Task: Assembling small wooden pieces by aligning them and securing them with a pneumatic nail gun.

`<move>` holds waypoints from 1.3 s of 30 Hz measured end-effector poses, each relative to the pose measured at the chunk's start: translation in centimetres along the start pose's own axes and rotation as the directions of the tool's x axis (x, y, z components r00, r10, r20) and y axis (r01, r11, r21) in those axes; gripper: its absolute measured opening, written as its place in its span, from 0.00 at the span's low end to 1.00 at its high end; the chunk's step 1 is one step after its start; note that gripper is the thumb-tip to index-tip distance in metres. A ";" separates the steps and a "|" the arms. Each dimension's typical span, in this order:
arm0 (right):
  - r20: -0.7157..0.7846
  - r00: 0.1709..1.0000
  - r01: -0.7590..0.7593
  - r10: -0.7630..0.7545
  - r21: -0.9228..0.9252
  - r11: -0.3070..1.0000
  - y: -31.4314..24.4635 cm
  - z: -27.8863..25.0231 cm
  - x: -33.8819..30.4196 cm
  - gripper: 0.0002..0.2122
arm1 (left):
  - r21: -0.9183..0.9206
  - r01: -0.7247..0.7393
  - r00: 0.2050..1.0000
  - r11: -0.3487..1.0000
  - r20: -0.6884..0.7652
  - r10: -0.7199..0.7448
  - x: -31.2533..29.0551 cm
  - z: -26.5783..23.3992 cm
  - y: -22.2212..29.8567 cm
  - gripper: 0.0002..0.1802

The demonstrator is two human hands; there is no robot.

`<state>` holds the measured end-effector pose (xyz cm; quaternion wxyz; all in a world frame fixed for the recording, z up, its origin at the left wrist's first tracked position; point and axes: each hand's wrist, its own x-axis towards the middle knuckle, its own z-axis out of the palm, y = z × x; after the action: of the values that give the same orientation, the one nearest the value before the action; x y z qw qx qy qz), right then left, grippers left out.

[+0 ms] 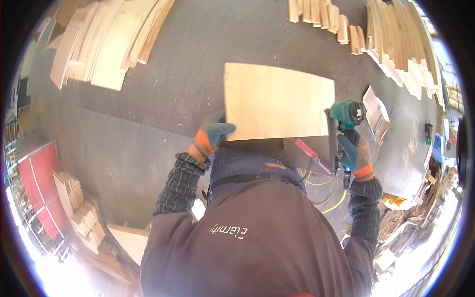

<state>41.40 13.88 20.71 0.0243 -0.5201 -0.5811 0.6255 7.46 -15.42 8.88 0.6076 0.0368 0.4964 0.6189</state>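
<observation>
A pale wooden panel (279, 101) lies in front of me near the table's front edge. My left hand (213, 132), in a grey and orange work glove, grips the panel's lower left corner with the thumb on top. My right hand (357, 151), gloved alike, is closed around the handle of a teal and black nail gun (348, 113). The nail gun's nose is at the panel's right edge; whether it touches is unclear. A yellow air hose (337, 203) runs beneath the nail gun. Between the panel and the gun is a slim tool with a pink handle (306, 147).
Long boards (111, 42) are stacked at the far left of the dark table (183, 54). Rows of wood strips (398, 34) line the far right. A small wooden assembly (377, 115) lies right of the nail gun. Wood pieces (81, 213) are piled at the lower left.
</observation>
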 end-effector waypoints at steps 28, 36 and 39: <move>-0.218 0.793 0.272 -0.569 -0.708 0.651 -5.7 5.1 30.2 0.28 | 0.037 -0.079 0.908 0.996 -0.409 0.087 6.0 -5.6 4.6 0.20; -0.188 0.892 0.121 -0.412 -0.778 0.617 -14.1 14.3 43.3 0.27 | -0.054 -0.219 0.817 0.974 -0.556 0.153 2.0 -8.9 4.5 0.20; -0.290 0.789 0.099 -0.542 -0.810 0.578 -13.2 13.9 45.3 0.27 | 0.048 -0.191 0.775 0.980 -0.606 0.180 2.4 -9.9 4.9 0.18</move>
<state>3.68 37.19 -0.58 0.0747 -0.5069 -0.8465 0.1448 -3.09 -17.97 5.80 0.3524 -0.1200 0.6538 0.6588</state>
